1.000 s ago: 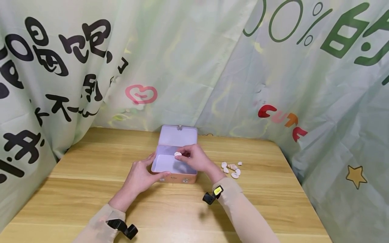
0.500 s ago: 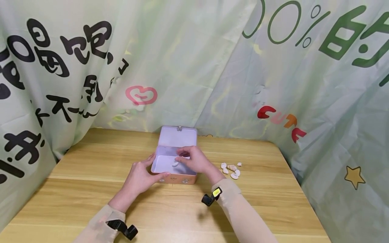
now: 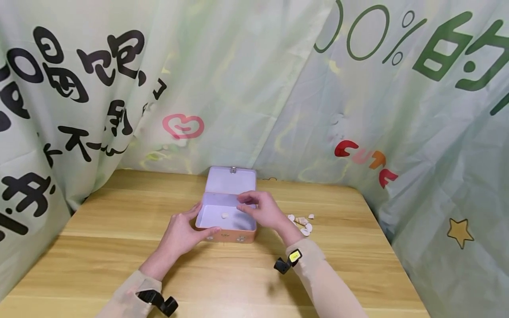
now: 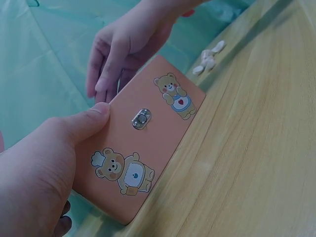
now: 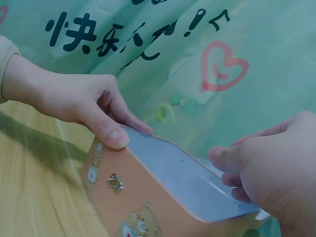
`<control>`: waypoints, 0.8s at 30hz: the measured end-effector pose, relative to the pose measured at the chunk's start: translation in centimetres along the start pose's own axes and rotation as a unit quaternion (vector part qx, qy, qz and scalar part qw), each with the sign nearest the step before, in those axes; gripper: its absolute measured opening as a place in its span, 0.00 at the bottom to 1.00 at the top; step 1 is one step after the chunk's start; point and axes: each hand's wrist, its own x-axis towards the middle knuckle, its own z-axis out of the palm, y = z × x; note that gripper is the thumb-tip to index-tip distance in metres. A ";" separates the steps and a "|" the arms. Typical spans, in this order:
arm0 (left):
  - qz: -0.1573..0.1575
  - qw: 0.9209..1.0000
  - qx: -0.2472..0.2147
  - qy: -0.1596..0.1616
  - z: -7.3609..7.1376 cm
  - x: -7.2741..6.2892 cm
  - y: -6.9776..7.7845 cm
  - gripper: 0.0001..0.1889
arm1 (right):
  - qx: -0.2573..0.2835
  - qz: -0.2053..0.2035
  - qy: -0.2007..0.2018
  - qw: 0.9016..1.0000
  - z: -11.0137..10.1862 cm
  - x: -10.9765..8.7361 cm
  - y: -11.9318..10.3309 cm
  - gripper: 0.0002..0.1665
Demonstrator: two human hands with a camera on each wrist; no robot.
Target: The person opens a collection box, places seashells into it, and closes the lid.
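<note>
An orange tin box [image 3: 228,237] with a lilac inside stands on the table, its hinged lid [image 3: 231,180] raised at the back. My left hand [image 3: 179,234] grips the box's left end, thumb over the front edge and fingers round the side. One small white seashell [image 3: 225,215] lies on the box floor. Over the right part of the box, my right hand [image 3: 266,212] holds nothing, thumb and fingertips apart. Bear pictures and a metal catch [image 4: 141,119] show on the box front in the left wrist view.
Several seashells lie to the right of the box, among them a ridged spiral shell [image 3: 301,221] and white ones [image 3: 309,227], partly behind the right wrist. A printed curtain [image 3: 238,88] hangs along the back of the wooden table [image 3: 338,247].
The right hand has let go of the white seashell, which dropped into the box, and has shifted slightly right with its fingers parted. The left hand keeps its grip on the box.
</note>
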 end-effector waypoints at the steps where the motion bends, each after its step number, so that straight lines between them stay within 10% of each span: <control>1: -0.001 1.000 0.000 -0.002 0.0 0.0 0.0 0.59 | 0.001 0.000 0.003 1.000 -0.3 -0.2 0.0 0.17; 24: -0.011 1.000 -0.014 -0.010 0.0 -0.2 0.2 0.60 | -0.051 0.047 0.058 0.996 -7.8 -6.1 4.3 0.17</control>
